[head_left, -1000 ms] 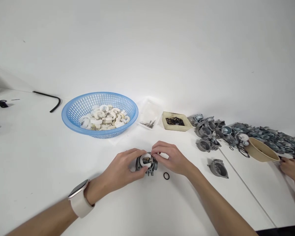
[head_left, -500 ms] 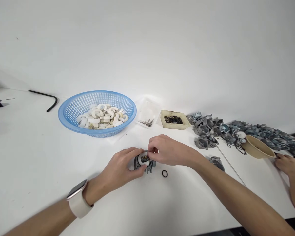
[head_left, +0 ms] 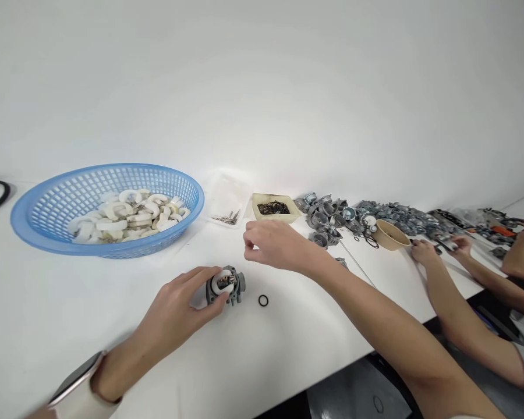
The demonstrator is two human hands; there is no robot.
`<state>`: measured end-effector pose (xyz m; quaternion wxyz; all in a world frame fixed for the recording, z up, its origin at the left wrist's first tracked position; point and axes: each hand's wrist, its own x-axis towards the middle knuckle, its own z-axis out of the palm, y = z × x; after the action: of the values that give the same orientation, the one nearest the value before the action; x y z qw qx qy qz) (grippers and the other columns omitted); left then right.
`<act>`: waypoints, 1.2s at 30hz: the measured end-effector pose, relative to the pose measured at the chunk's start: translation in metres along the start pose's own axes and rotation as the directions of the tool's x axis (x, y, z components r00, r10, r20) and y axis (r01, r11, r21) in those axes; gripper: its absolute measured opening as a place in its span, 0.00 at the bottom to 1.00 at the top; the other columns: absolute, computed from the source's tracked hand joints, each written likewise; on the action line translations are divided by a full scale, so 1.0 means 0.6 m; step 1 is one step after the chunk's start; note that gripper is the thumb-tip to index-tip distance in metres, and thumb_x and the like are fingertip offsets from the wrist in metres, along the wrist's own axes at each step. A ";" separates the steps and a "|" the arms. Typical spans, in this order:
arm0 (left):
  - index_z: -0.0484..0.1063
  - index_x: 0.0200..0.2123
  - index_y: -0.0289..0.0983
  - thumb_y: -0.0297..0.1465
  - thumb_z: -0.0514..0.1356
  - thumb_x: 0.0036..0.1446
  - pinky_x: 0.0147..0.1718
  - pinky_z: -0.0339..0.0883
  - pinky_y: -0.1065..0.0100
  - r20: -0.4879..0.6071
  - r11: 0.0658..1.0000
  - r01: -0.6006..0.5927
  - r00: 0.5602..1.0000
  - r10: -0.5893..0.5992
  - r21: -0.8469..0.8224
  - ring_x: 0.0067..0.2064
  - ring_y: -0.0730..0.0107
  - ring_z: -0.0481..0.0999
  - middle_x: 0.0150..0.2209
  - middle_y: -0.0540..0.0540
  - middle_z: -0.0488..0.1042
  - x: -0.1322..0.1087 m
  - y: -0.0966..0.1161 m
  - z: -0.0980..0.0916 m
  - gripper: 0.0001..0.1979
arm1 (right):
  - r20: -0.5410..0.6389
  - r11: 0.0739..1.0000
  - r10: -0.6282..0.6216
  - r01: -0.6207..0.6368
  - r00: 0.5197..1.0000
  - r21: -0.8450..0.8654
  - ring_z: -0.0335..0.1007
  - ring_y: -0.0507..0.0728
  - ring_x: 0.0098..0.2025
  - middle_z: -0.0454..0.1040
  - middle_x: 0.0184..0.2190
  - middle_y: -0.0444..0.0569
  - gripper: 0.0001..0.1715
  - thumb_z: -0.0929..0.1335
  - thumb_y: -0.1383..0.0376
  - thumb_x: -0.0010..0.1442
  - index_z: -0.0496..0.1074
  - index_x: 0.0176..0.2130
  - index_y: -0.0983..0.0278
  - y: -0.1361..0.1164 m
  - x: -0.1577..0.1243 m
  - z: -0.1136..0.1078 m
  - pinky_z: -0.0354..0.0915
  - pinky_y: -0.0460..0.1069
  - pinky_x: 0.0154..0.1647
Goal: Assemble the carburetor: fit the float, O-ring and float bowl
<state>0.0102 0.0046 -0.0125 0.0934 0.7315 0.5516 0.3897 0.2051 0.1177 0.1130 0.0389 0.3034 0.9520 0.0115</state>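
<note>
My left hand [head_left: 181, 305] grips a grey metal carburetor body [head_left: 240, 282] on the white table, thumb and fingers round its near side. A white ring-shaped float [head_left: 216, 283] sits in its top, with brass-coloured parts in the middle. My right hand [head_left: 273, 244] hovers apart from it, above the table in front of the cream tray. Its fingers are curled together, and whatever they may hold is hidden. One black rubber ring [head_left: 263, 301] lies flat to the right of the carburetor.
A blue basket [head_left: 109, 250] of white floats stands at left. Behind are a clear tray [head_left: 229, 192] of thin metal pins and a cream tray [head_left: 288, 217] of black rings. Grey castings [head_left: 327, 215] and a tan bowl [head_left: 393, 238] lie right, near a co-worker's hand [head_left: 423, 253].
My right hand has lifted off the carburetor and moved up towards the cream tray. The left hand keeps its hold. The view has swung right, showing more co-workers' arms.
</note>
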 end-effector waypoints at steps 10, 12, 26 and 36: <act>0.72 0.51 0.45 0.42 0.61 0.63 0.41 0.77 0.67 -0.028 1.000 -0.022 0.999 0.022 0.015 0.44 0.62 0.82 0.47 0.50 0.80 -0.002 -0.007 0.006 0.16 | 0.025 0.999 -0.018 0.019 1.000 -0.050 0.69 0.57 0.38 0.75 0.38 0.52 0.10 0.63 0.70 0.66 0.73 0.37 0.67 0.009 -0.004 0.128 0.58 0.49 0.33; 0.72 0.51 0.46 0.43 0.60 0.63 0.42 0.77 0.67 -0.029 1.000 -0.013 0.999 0.013 0.006 0.44 0.63 0.82 0.47 0.50 0.80 -0.002 -0.007 0.006 0.16 | 0.006 1.000 -0.011 0.011 1.000 -0.029 0.70 0.58 0.39 0.75 0.38 0.54 0.09 0.63 0.70 0.67 0.73 0.39 0.67 0.008 -0.005 0.140 0.61 0.50 0.37; 0.71 0.51 0.47 0.39 0.61 0.62 0.38 0.78 0.62 -0.042 0.999 -0.048 0.998 0.048 -0.016 0.41 0.58 0.82 0.45 0.48 0.81 0.001 -0.003 0.006 0.15 | -0.232 0.711 0.226 0.003 0.946 0.704 0.76 0.54 0.39 0.79 0.37 0.48 0.09 0.65 0.64 0.68 0.75 0.40 0.63 0.012 -0.032 0.154 0.70 0.49 0.43; 0.72 0.51 0.42 0.37 0.62 0.62 0.41 0.75 0.64 0.015 1.000 0.010 1.000 -0.010 -0.015 0.40 0.64 0.81 0.45 0.47 0.80 0.000 0.010 0.000 0.15 | -0.130 0.226 0.423 0.035 0.896 0.974 0.78 0.56 0.33 0.80 0.30 0.48 0.12 0.72 0.56 0.61 0.78 0.37 0.63 -0.031 -0.036 0.161 0.72 0.51 0.36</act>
<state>0.0149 0.0026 -0.0091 0.1051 0.7308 0.5516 0.3880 0.2200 0.0897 0.0173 -0.3359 0.3738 0.6989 -0.5090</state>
